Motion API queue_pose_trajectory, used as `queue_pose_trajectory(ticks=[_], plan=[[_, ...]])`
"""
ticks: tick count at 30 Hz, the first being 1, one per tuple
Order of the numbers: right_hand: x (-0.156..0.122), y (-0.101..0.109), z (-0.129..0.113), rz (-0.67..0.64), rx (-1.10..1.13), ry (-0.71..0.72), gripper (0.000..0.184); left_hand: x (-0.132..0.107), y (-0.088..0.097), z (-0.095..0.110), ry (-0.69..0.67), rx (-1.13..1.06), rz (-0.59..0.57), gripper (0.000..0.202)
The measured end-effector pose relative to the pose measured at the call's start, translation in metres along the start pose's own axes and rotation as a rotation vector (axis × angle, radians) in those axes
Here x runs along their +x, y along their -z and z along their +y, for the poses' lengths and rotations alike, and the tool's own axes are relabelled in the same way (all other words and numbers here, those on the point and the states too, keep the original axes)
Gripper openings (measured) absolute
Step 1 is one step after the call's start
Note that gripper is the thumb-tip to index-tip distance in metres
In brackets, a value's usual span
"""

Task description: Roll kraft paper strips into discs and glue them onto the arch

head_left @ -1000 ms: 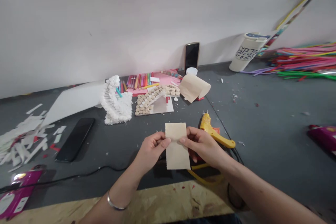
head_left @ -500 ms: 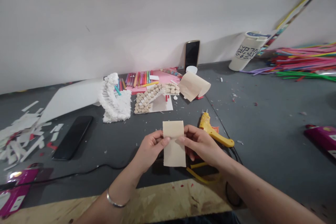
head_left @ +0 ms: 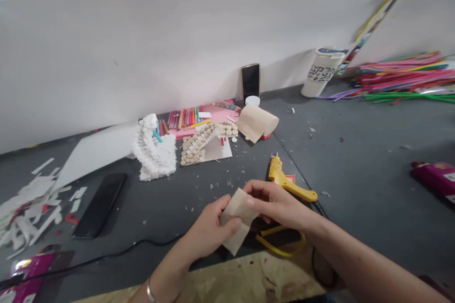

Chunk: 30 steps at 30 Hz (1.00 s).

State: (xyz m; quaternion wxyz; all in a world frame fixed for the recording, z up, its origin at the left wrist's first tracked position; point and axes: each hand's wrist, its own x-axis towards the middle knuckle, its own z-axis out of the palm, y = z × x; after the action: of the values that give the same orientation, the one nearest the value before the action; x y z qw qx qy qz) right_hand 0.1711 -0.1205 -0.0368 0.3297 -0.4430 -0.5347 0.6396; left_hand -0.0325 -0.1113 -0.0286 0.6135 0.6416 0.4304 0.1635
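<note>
One paper strip (head_left: 234,209) has been tilted between left hand (head_left: 211,228) and right hand (head_left: 276,205) — pinched by both, half-curled, handling seemingly unfinished.

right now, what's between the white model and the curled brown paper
The head view shows a model with round beige pieces between the white model and curled brown paper, plus a small white bit.

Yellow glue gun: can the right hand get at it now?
Probably yes: the glue gun lies just beyond the right hand, nothing visible between them. That hand pinches the paper, so it would likely need to let go first; the left hand also holds it.
</note>
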Motion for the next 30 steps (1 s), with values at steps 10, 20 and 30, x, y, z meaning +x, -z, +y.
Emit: queue_pose_trajectory(ticks=[10,20,30], plan=[[0.004,0.004,0.005,0.194,-0.043,0.014,0.032,0.013,0.021,-0.016,0.025,-0.150,0.279,0.035],[0.013,0.010,0.020,0.201,-0.005,0.100,0.025,0.017,0.023,-0.022,-0.069,-0.442,0.373,0.029],[0.019,0.018,0.024,0.240,0.015,0.162,0.014,0.016,0.022,-0.016,-0.120,-0.585,0.364,0.014]])
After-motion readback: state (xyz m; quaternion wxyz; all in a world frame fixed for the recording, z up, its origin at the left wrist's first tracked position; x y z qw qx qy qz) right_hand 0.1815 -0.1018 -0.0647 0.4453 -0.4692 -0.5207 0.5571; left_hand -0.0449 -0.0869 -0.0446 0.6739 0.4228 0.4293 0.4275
